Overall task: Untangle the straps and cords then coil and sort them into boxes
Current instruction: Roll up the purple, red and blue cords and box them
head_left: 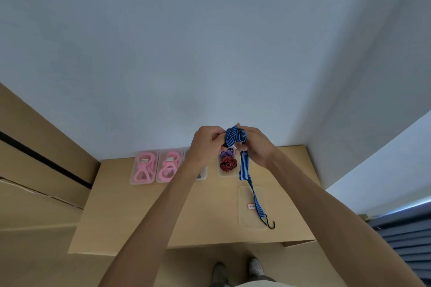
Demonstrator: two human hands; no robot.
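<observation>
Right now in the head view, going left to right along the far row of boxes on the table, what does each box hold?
First pink-strap box → second pink-strap box → box mostly hidden by the left forearm, contents unclear → box with purple and red-black coiled cords.

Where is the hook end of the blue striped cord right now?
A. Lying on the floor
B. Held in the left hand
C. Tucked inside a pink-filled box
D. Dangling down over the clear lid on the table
D: the blue striped cord hangs from both hands, and its black hook dangles over the clear lid.
</observation>
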